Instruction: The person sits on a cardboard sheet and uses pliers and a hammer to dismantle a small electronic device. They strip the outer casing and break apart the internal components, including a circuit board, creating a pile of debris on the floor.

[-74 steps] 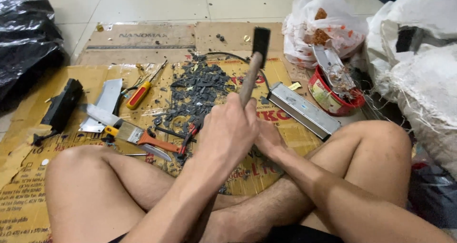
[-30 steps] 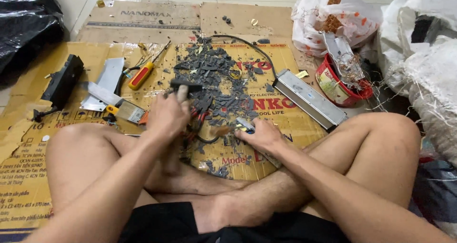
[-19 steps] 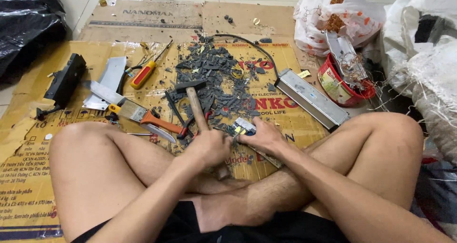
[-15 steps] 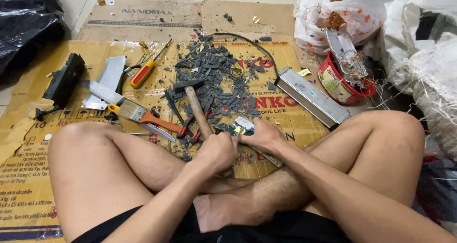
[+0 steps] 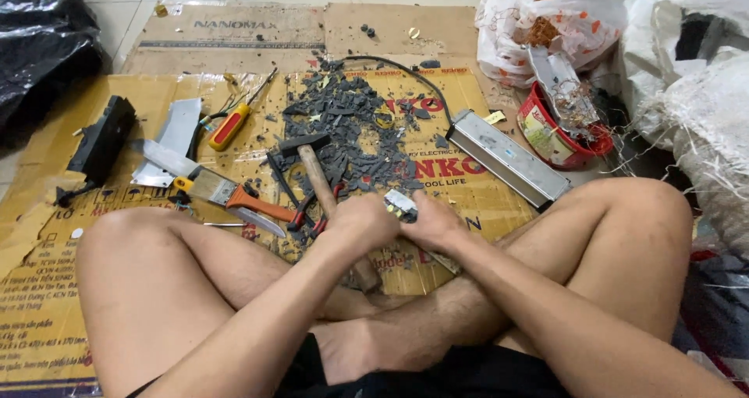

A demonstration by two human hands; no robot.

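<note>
Flattened cardboard (image 5: 94, 304) covered the tiled floor, and the person sat on it cross-legged with both hands meeting above the shins. A couple of seconds earlier the hammer (image 5: 316, 172) had been raised high; a second back it had been down among the debris; now its head lay on the cardboard at the edge of the pile of dark shards (image 5: 351, 125), its handle running under the left hand (image 5: 363, 222), so the striking seemed to have paused for a closer look at the piece. That hand was curled loosely over the handle, though I could not tell whether it gripped it. The right hand (image 5: 437, 225) pinched a small grey part (image 5: 400, 204), held just above the cardboard between the two hands. One hammer, one yellow-and-red screwdriver (image 5: 230, 126), one orange-handled knife (image 5: 234, 203), one long metal box (image 5: 507, 158) and one black block (image 5: 101, 139) lay about; one red tub (image 5: 558, 136) of scrap stood beside one white bag (image 5: 538, 23).
</note>
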